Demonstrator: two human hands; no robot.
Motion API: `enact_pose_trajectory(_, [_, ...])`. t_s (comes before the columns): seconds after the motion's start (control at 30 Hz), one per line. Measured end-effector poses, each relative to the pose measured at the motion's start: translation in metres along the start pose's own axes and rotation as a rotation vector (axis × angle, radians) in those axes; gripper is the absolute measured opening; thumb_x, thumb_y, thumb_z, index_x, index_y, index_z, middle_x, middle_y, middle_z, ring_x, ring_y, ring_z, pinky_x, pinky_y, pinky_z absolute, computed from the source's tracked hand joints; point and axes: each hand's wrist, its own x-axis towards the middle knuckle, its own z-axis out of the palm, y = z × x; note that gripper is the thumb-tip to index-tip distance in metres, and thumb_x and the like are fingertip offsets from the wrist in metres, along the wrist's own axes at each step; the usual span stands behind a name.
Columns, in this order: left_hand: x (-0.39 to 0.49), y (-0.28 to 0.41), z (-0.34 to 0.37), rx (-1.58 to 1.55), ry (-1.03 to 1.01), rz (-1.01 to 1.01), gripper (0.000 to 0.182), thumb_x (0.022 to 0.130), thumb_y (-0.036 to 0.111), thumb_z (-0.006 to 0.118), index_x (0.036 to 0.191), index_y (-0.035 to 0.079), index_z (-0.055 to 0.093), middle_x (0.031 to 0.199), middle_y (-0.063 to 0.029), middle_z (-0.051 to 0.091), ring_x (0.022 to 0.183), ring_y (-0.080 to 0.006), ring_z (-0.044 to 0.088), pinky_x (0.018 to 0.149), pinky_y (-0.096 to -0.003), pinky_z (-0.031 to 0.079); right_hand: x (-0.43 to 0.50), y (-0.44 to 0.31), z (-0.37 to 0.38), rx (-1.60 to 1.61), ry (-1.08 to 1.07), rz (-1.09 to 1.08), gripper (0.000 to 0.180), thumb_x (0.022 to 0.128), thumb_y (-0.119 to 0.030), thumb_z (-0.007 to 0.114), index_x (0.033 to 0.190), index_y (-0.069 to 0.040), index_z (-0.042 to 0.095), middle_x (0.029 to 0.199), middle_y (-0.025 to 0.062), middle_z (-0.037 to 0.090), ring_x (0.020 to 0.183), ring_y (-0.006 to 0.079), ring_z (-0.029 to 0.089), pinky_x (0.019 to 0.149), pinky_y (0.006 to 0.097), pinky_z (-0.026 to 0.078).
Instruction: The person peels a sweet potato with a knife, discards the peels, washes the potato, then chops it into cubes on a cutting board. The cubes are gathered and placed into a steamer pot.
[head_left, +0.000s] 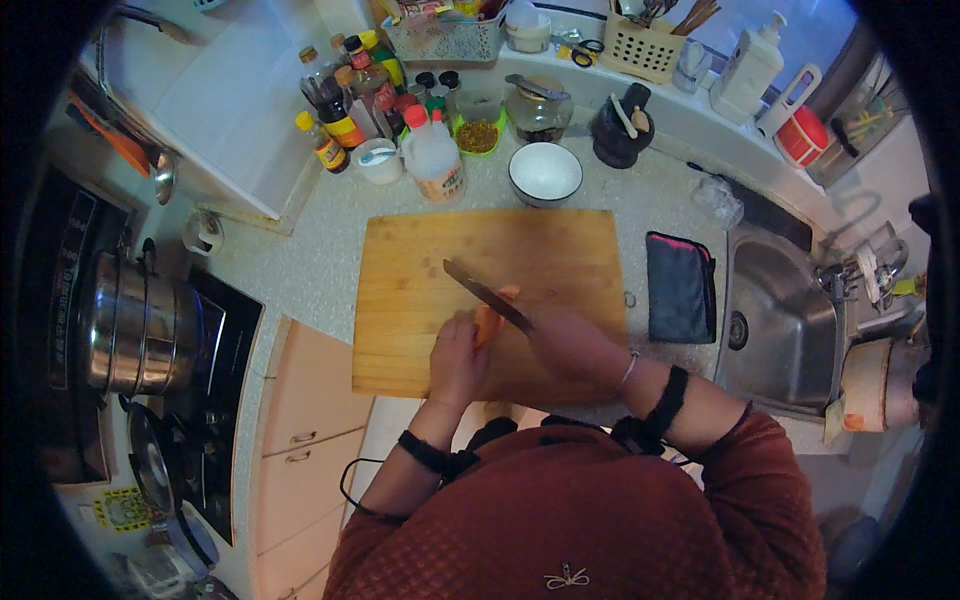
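A wooden cutting board lies on the speckled countertop in front of me. My left hand grips an orange piece of food, perhaps a carrot, near the board's middle. My right hand is closed around the handle of a kitchen knife. The blade slants across the orange piece, its tip towards the board's upper left; whether it touches the piece I cannot tell. The handle is hidden in my fist. Beyond the board's far edge stands a white bowl with a dark rim.
Bottles and jars, among them a red-capped plastic bottle, stand behind the board. A dark mortar is at the back right. A folded grey cloth lies beside the steel sink. On the left, a steel steamer pot sits on the stove.
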Motion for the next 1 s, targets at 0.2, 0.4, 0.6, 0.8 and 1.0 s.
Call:
enact_pose_trajectory(0.2, [-0.002,-0.003,0.002,0.009,-0.056,-0.067,0.026,0.078,0.012,0.069,0.098,0.004,0.055,0.095,-0.0175,0.058,0.092,-0.0398,0.056,0.078,-0.0471,0.048,0.006,-0.021,0.000,0.026,0.012,-0.203,0.025,0.092,-0.023,0.056,0.103,-0.002,0.063,0.088,0.0197,0.068,0.081,0.0393,0.066,0.074,0.0469,0.053])
enact_pose_trajectory(0.4, [0.014,-0.014,-0.020,0.009,-0.106,0.001,0.031,0.075,0.009,0.072,0.103,0.006,0.060,0.098,-0.0150,0.060,0.093,-0.0368,0.058,0.079,-0.0440,0.049,0.041,0.019,0.015,0.115,-0.007,0.013,0.028,0.094,-0.026,0.052,0.116,-0.011,0.062,0.095,0.0175,0.069,0.086,0.0370,0.067,0.074,0.0474,0.053])
enact_pose_trajectory(0.6, [0.021,-0.019,-0.028,0.000,-0.096,0.030,0.030,0.073,0.004,0.071,0.102,0.006,0.064,0.100,-0.0132,0.059,0.095,-0.0341,0.057,0.080,-0.0416,0.050,0.021,0.015,0.007,-0.148,-0.011,0.041,0.025,0.093,-0.019,0.049,0.113,-0.009,0.061,0.089,0.0185,0.070,0.080,0.0379,0.068,0.069,0.0474,0.054])
enact_pose_trajectory(0.8, [0.017,-0.022,-0.023,-0.007,-0.034,0.093,0.029,0.072,0.002,0.069,0.101,0.006,0.065,0.103,-0.0117,0.059,0.098,-0.0340,0.057,0.083,-0.0418,0.050,0.022,0.002,-0.001,-0.173,-0.088,0.036,0.021,0.091,-0.013,0.050,0.109,-0.006,0.058,0.087,0.0202,0.069,0.079,0.0396,0.068,0.068,0.0483,0.054])
enact_pose_trajectory(1.0, [0.013,-0.025,-0.018,-0.021,0.004,0.090,0.027,0.074,0.005,0.069,0.100,0.007,0.064,0.104,-0.0116,0.059,0.101,-0.0352,0.056,0.087,-0.0428,0.049,0.051,0.013,0.029,-0.022,-0.031,0.009,0.023,0.093,-0.014,0.049,0.113,-0.007,0.058,0.091,0.0215,0.069,0.085,0.0412,0.067,0.074,0.0495,0.053])
